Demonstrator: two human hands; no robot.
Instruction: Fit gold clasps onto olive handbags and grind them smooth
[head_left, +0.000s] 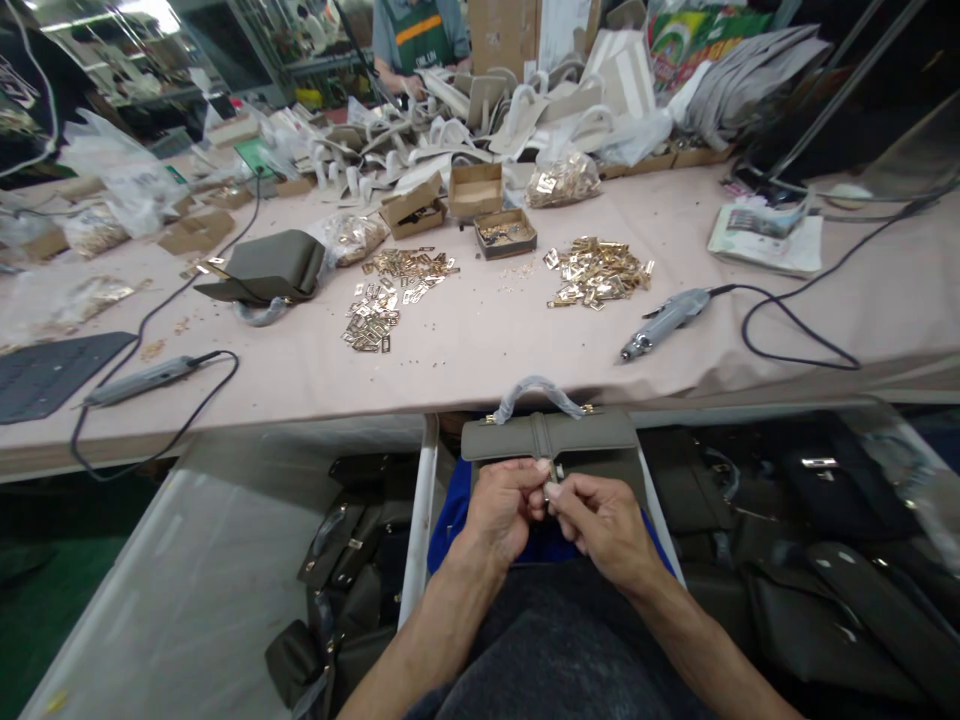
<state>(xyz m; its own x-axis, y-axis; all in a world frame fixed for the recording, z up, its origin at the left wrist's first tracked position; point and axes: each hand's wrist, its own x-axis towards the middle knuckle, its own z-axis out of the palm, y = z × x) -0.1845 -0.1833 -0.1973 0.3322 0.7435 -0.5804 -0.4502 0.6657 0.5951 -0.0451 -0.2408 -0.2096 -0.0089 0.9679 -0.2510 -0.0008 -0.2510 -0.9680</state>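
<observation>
You held both hands close together in front of your lap, just below the desk (480, 350) edge. Your left hand (504, 512) and your right hand (606, 522) had their fingertips pressed together, both pinching a small metal fitting (553, 490) at the end of the strap that ran down the front of the olive handbag (585, 436). The handbag stood upright between your hands and the desk edge, its plastic-wrapped handle (536, 392) rising just over the desk's rim, and a blue cloth (454, 512) lay beneath it.

On the desk, an electric screwdriver (664, 322) lay to the right with its black cable looping away, and a second screwdriver (142, 378) lay far to the left. Two heaps of gold fittings (600, 270) (397, 285) were spread across the middle, with small cardboard boxes (506, 232) just behind them. Another olive bag (266, 267) lay on its side further left. Dark finished bags filled the bin on your left (352, 540) and the bin on your right (825, 580). At the far end a co-worker in a green apron (416, 40) stood over pale bag parts.
</observation>
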